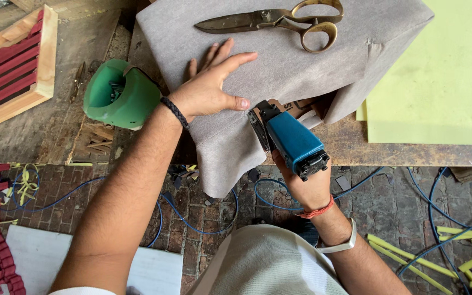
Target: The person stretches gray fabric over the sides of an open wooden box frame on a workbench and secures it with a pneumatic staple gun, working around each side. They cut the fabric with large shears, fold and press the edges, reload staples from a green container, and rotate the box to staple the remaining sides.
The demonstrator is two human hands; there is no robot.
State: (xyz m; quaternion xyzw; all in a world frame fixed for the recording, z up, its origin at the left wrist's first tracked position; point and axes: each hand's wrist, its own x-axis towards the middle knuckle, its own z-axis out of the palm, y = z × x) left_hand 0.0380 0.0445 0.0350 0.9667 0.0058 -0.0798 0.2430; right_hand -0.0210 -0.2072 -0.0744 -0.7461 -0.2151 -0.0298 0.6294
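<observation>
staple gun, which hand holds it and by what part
The right hand holds the blue staple gun by its grip, underneath the body.

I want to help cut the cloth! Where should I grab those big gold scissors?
Take the scissors by the two brass loop handles at their right end, coming in from the right side. The blades point left and are shut, lying flat on the grey fabric, so the loops are the safe part, away from the pointed tip. The left hand presses the fabric nearby, so stay clear of it.
</observation>
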